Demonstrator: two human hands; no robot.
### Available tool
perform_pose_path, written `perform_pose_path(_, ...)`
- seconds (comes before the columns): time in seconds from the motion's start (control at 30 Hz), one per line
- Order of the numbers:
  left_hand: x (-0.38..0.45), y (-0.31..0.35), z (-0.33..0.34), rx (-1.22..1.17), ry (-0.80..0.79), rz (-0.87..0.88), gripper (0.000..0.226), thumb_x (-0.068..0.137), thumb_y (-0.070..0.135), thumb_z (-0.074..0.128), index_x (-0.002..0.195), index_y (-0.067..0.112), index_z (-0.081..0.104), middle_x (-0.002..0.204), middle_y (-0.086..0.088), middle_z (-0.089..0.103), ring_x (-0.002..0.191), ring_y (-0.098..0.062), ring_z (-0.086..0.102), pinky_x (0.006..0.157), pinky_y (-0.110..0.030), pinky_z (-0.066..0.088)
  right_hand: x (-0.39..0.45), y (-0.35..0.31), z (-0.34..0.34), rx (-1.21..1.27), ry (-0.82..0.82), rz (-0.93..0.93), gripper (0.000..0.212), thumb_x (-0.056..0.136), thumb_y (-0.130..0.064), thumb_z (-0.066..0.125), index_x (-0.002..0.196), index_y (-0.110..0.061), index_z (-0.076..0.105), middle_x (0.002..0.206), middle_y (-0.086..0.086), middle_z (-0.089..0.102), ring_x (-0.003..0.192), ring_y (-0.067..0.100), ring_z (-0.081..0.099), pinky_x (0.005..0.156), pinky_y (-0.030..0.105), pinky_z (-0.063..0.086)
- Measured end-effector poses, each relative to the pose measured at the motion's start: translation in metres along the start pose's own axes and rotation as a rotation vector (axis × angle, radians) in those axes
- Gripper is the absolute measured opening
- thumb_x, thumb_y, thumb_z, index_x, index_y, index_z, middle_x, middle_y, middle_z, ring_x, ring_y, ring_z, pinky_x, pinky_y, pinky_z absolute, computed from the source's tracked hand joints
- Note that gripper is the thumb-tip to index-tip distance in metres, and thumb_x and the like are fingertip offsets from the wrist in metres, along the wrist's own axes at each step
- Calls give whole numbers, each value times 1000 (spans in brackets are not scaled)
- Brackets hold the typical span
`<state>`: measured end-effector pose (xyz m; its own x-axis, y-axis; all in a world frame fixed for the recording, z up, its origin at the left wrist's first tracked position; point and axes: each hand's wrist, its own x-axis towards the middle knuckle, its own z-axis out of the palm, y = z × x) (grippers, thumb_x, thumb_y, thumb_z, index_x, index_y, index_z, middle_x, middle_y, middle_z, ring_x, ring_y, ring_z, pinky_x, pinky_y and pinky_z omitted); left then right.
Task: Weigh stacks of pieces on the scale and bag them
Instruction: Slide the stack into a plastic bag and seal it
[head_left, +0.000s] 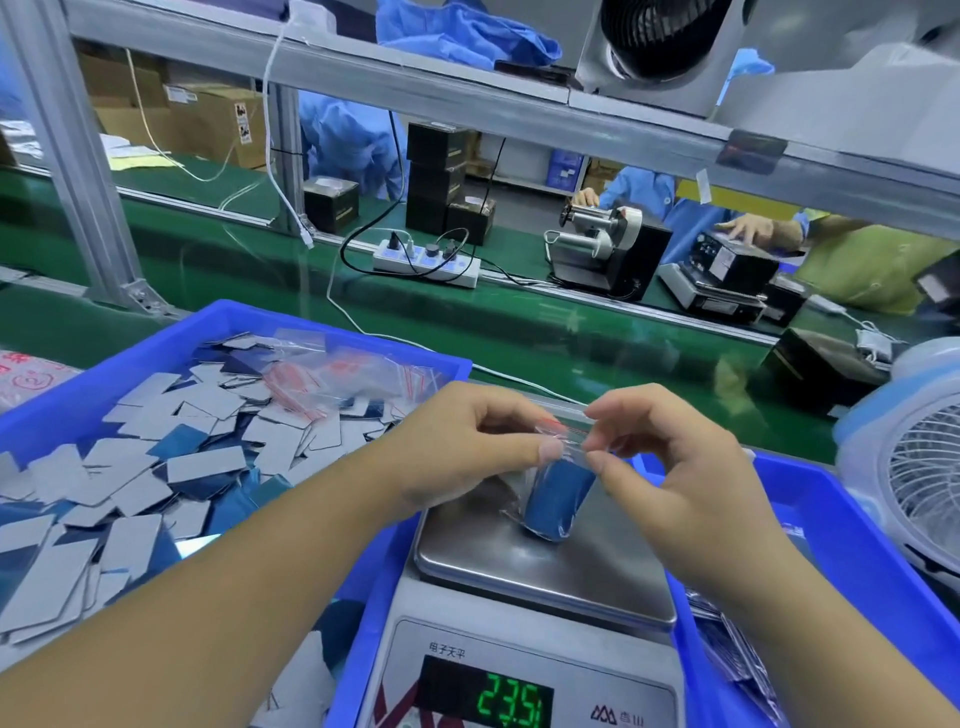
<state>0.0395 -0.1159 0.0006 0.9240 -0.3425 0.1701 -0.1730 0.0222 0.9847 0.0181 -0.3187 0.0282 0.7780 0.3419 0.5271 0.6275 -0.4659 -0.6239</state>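
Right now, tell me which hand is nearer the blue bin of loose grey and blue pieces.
Left. The left hand pinches the clear zip bag just right of the blue bin; the right hand pinches the bag's other side, farther away over the scale.

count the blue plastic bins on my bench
2: one blue plastic bin at left holding loose grey and blue pieces, another blue plastic bin at right around the scale. More may lie outside the view.

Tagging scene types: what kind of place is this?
Likely a factory packing line: green conveyor belt running past the station, blue bin of loose pieces, digital scale under a small bagged stack.
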Motion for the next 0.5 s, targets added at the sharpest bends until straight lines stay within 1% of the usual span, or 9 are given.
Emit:
perform_pose_path(0.03, 0, 1, -1, -39, 12, -11, 9, 75, 23, 76, 83, 24, 80, 82, 1, 75, 79, -6, 67, 74, -21, 55, 0, 0, 0, 19, 1, 12, 44, 82, 4, 70, 97, -36, 62, 86, -14, 67, 83, 15, 64, 77, 25, 51)
perform_pose_path(0.07, 0, 1, -1, -66, 26, -18, 6, 75, 22, 76, 79, 25, 80, 79, 3, 74, 77, -6, 67, 73, -20, 55, 0, 1, 0, 45, 2, 25, 40, 82, -1, 70, 98, -37, 62, 87, -13, 67, 83, 15, 64, 77, 24, 51)
perform_pose_path(0.13, 0, 1, -3, -98, 42, -29, 6, 76, 19, 80, 74, 25, 79, 77, 2, 73, 76, -6, 68, 73, -21, 56, 2, 3, 0, 115, 2, 88, 36, 80, -11, 69, 100, -40, 62, 94, -13, 64, 85, 15, 62, 76, 21, 51)
perform_pose_path(0.2, 1, 1, -2, -110, 44, -39, 8, 77, 18, 82, 74, 24, 79, 79, 1, 74, 78, -7, 69, 72, -21, 56, 3, 7, 2, 189, -3, 180, 41, 84, -8, 71, 101, -45, 61, 96, -14, 62, 83, 11, 61, 75, 23, 52)
perform_pose_path(0.27, 0, 3, -2, -132, 48, -56, 5, 76, 18, 79, 74, 23, 79, 80, 0, 74, 80, -8, 70, 73, -22, 56, 3, 10, 4, 226, -13, 231, 44, 86, -2, 69, 98, -44, 62, 88, -11, 65, 80, 10, 62, 72, 23, 52)
perform_pose_path(0.33, -1, 4, -2, -150, 44, -69, 8, 79, 16, 77, 75, 22, 79, 82, -2, 74, 81, -9, 70, 74, -23, 56, 4, 10, 4, 246, -9, 247, 42, 86, 0, 69, 96, -41, 62, 81, -6, 67, 76, 11, 62, 71, 24, 50)
perform_pose_path(0.43, 0, 4, -4, -159, 52, -117, 16, 84, 6, 76, 73, 19, 78, 82, -7, 72, 81, -14, 71, 74, -25, 58, 5, 9, 4, 337, 24, 289, 39, 84, -2, 72, 93, -39, 62, 77, 1, 69, 71, 16, 61, 72, 38, 52)
perform_pose_path(0.5, 1, 5, -6, -180, 72, -146, 14, 80, 5, 77, 71, 16, 77, 79, -9, 70, 78, -18, 72, 75, -28, 59, 6, 6, 5, 407, 43, 325, 34, 76, -13, 75, 93, -38, 61, 76, 3, 70, 68, 18, 59, 70, 43, 49)
